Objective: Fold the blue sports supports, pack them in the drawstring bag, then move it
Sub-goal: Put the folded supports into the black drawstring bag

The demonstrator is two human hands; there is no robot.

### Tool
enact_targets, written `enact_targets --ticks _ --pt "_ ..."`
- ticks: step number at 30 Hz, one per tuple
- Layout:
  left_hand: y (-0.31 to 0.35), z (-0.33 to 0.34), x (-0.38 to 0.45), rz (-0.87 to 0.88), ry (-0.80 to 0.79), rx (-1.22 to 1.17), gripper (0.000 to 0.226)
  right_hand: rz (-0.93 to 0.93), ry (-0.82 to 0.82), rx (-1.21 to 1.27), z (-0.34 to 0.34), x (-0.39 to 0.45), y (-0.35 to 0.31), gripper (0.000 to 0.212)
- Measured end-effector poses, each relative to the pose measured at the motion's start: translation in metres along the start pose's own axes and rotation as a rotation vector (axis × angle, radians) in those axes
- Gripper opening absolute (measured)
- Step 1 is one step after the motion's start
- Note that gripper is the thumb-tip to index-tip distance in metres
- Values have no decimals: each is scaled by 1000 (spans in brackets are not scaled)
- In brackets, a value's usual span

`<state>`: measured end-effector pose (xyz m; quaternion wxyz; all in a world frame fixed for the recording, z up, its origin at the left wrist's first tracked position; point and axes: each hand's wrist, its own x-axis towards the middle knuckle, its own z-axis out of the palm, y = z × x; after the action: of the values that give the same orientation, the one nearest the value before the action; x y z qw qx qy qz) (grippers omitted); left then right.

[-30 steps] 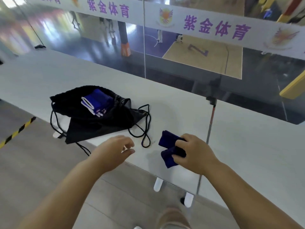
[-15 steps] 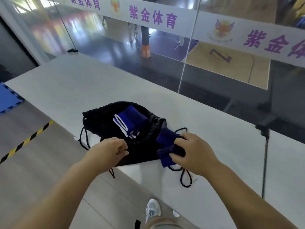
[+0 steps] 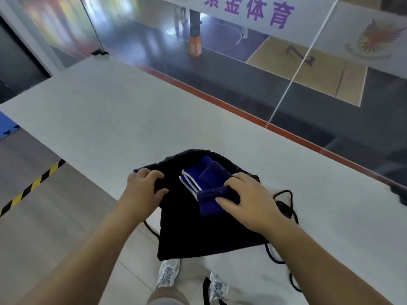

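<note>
A black drawstring bag [image 3: 198, 234] lies on the white table [image 3: 110, 111], its lower end hanging over the near edge. My left hand [image 3: 143, 188] grips the left rim of the bag's mouth. My right hand [image 3: 246, 201] holds a folded blue sports support [image 3: 209, 205] at the bag's opening. Another folded blue support with white edging [image 3: 198, 172] lies inside the mouth, just beyond it. The bag's black cords [image 3: 286, 208] trail to the right of my right hand.
A glass wall [image 3: 242, 73] runs along the table's far edge, with a sports court behind it. Yellow-black floor tape [image 3: 30, 188] marks the floor at the left. My shoes [image 3: 167, 274] stand below the table's near edge.
My right hand carried the folded support leftward onto the bag's mouth. My left hand moved up and took hold of the bag's rim. The view shifted toward the bag.
</note>
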<state>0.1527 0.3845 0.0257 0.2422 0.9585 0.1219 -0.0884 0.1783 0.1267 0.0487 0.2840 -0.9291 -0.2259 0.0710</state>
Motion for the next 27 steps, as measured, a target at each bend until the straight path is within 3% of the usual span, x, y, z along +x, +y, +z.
enact_targets --ticks 7,11,14,20,27 --pt "-31 -13 43 30 -123 157 66 180 33 74 52 43 -39 22" --pt "-48 -13 61 4 -273 29 38 274 19 103 73 60 -56 23" --pt "-53 -15 68 13 -243 -44 21 360 6 139 84 68 -61 23" --pt "-50 -29 75 77 -190 -240 20 411 32 158 94 80 -69 25" --pt "-32 -55 87 133 -213 -330 16 391 -11 -173 84 89 -61 27"
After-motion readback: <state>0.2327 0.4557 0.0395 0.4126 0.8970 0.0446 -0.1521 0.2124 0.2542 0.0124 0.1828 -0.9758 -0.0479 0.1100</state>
